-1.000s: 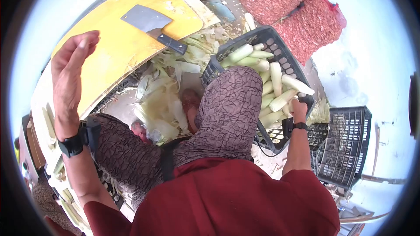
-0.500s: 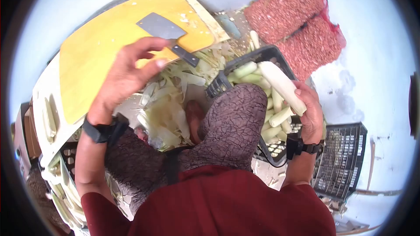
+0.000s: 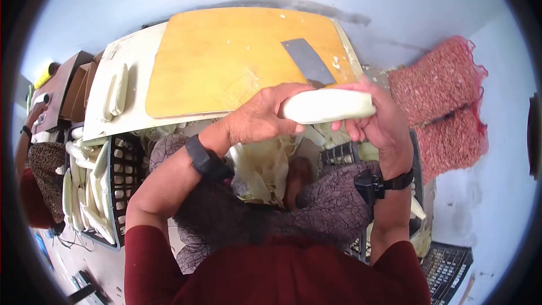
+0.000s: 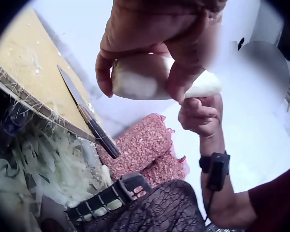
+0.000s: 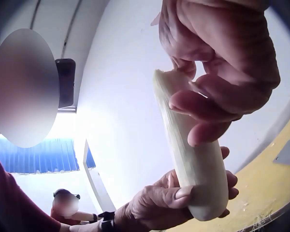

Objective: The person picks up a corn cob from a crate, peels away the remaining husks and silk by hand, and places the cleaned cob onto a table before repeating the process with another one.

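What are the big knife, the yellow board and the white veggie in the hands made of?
Knife blade: probably metal; flat, grey, slightly shiny.
Dark handle: plastic or wood, I can't tell which.
Yellow board: perhaps plastic; evenly coloured, scuffed, stringy along one edge.
White vegetable: plant flesh, it seems; pale, fairly smooth, with fine lengthwise lines.

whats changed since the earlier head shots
The right hand has brought a pale vegetable leftward from over the crate towards the near edge of the yellow board. The left hand, empty before, has taken hold of the other end, so both hands now hold it. The head view has swung left too. The cleaver still lies on the board, and the red sacks still lie to its right.
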`<state>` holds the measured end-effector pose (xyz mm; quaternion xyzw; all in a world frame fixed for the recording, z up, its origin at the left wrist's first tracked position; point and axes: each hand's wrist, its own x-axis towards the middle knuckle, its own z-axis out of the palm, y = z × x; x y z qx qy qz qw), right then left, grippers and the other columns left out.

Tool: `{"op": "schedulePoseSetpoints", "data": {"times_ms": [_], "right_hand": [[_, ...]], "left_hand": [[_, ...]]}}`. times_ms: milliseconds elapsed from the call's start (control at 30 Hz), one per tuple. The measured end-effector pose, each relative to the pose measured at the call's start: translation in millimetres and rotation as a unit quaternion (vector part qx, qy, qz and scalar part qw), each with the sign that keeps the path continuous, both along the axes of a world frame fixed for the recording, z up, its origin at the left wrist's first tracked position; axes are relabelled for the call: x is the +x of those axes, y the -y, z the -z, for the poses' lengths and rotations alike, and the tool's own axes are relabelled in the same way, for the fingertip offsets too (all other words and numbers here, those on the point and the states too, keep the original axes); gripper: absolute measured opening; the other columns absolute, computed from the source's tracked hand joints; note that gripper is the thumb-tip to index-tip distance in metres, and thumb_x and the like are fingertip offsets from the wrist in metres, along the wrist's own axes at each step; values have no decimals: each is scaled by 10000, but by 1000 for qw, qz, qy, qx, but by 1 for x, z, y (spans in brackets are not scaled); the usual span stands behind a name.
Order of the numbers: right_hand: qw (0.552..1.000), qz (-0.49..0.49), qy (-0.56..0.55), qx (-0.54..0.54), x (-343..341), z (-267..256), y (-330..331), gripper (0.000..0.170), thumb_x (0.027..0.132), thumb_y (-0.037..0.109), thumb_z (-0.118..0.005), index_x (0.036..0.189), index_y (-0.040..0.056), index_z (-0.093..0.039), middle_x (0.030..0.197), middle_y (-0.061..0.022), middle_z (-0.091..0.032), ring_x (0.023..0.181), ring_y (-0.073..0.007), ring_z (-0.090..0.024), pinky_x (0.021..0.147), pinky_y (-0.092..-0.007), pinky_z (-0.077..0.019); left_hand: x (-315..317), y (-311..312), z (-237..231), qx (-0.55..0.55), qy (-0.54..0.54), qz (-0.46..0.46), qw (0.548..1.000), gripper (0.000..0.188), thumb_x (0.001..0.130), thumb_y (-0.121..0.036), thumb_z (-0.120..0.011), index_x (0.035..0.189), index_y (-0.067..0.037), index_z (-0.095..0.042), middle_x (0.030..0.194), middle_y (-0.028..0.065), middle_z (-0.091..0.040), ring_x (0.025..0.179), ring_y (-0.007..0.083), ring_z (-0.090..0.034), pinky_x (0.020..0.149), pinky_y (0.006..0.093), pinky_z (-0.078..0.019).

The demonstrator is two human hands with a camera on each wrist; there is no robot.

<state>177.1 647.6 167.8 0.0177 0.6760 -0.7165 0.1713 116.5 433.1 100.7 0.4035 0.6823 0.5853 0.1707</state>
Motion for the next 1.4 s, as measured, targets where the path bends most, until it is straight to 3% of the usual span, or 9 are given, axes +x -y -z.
{"op": "schedulePoseSetpoints", "data": {"times_ms": [67,133,200,267,333,467,567,833,1400], "right_hand": [[996,46,-43,-63,-11,4,-1,497,951,396,-356,1001,-47,-575,684,-139,-633,425,-124,-524,384,-212,-376],[992,47,-68,-93,-23,21,-6,474,953,399,-381,948,-31,-580,694,-130,-626,464,-124,-537,405,-214,-382],[985,107,-24,-131,-29,47,-11,424,948,361,-413,941,-27,-582,710,-119,-619,517,-122,-551,435,-218,-396],[980,132,18,-150,-24,70,-8,369,935,327,-461,930,-22,-583,719,-107,-614,545,-122,-557,460,-217,-409],[988,134,69,-6,-17,81,2,352,926,312,-488,925,-26,-587,725,-104,-618,550,-121,-563,477,-209,-424],[991,132,-15,-5,-8,66,14,261,905,227,-555,959,-24,-603,745,-73,-631,585,-100,-584,512,-197,-447],[987,147,-50,36,-5,66,12,226,895,200,-577,951,-16,-615,747,-61,-633,591,-89,-583,518,-193,-445],[988,137,-70,4,-1,62,15,217,884,193,-592,926,-17,-626,742,-49,-630,596,-83,-581,525,-189,-437],[983,131,-55,116,-1,62,23,186,886,122,-555,943,-40,-626,764,-62,-638,611,-80,-570,547,-195,-435]], "left_hand": [[1,6,-4,65,246,65,965,542,768,13,-674,1269,-35,-473,1137,35,-558,1101,133,-500,937,289,-423],[5,9,5,84,274,60,956,533,780,-3,-674,1271,-23,-470,1126,13,-563,1071,107,-499,906,274,-430],[10,11,15,70,358,40,930,532,788,-28,-674,1279,-33,-467,1135,20,-563,1037,108,-509,883,270,-434],[14,12,29,69,357,24,931,536,794,-52,-675,1284,-28,-461,1125,19,-565,1013,110,-513,874,265,-427],[15,16,40,38,420,16,907,539,793,-54,-674,1285,-15,-456,1130,28,-565,1029,117,-512,900,270,-409],[17,13,36,36,414,-21,909,471,776,-60,-672,1214,-10,-505,1072,59,-589,980,147,-544,881,291,-421],[15,11,29,41,431,4,901,547,794,-58,-674,1290,-6,-451,1148,54,-568,1056,142,-520,932,292,-388],[27,-1,24,111,527,47,841,552,813,-109,-658,1307,-26,-426,1140,77,-571,1029,175,-548,876,326,-430],[27,-5,45,81,510,24,856,565,789,-136,-683,1293,-42,-444,1107,67,-579,1019,170,-540,887,335,-419]]}}
